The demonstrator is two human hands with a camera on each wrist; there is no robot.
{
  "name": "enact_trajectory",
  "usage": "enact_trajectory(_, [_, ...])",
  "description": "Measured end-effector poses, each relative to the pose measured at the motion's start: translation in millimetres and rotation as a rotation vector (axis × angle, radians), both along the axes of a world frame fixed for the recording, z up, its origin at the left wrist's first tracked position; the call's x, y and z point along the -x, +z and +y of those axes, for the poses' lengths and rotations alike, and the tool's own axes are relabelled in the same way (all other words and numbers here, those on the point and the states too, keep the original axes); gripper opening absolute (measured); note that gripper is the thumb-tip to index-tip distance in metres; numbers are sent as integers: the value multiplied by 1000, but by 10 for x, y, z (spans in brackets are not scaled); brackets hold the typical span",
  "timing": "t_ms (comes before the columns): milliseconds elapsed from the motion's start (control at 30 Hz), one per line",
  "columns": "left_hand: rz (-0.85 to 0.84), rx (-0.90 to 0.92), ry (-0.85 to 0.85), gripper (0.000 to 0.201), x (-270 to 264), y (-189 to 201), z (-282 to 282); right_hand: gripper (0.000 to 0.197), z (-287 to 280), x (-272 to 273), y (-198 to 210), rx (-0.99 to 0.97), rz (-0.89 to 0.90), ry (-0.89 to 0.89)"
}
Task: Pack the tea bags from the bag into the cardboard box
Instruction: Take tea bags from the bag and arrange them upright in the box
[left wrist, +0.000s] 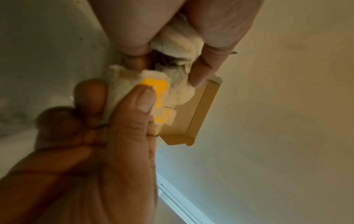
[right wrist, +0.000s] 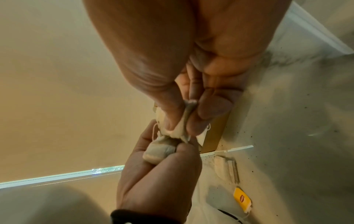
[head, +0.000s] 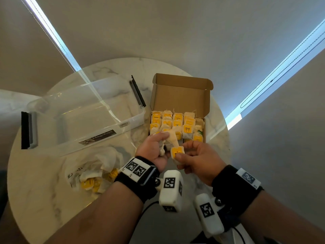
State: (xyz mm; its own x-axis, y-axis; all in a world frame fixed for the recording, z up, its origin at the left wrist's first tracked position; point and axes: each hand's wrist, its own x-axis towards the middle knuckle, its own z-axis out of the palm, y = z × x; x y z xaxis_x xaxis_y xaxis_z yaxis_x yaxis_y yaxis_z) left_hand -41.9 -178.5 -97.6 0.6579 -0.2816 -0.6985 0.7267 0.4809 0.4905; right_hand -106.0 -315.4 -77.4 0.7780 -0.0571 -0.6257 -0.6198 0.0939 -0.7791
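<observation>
Hands meet just in front of a cardboard box (head: 181, 95) on a round marble table (head: 44, 173). Left hand (head: 154, 148) has its fingers curled round a small clump of tea bags (head: 171, 140). Right hand (head: 198, 159) pinches one yellow-tagged bag (head: 176, 152) from that clump between thumb and fingertips. Rows of bags already fill most of the box. More wait in a crumpled white bag (head: 91, 169) to the left. Strings look tangled, so pulling hard could tear the paper, spill tea, or drag extra bags out.
</observation>
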Motion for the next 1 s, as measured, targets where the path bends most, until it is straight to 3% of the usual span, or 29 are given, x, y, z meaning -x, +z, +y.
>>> enact_trajectory(100, [19,-14,33,19,-30,-18,50,13,-59,38,-33,-1,-10,66])
enact_trajectory(267, [92,-67,99,25,-50,-131,167,4,-237,51,-52,72,-7,63])
enact_trajectory(433, [177,-80,57,14,-33,-206,225,11,-563,-209,-45,430,-37,54])
enact_trajectory(600, [203,-93,36,18,-33,-246,214,17,-501,-582,-40,615,47,312])
enact_trajectory(867, [219,-91,26,13,-53,-224,228,32,-405,-860,-270,1077,63,474])
enact_trajectory(1000, [230,-69,29,13,-40,-216,261,37,-388,-826,-208,1132,76,499])
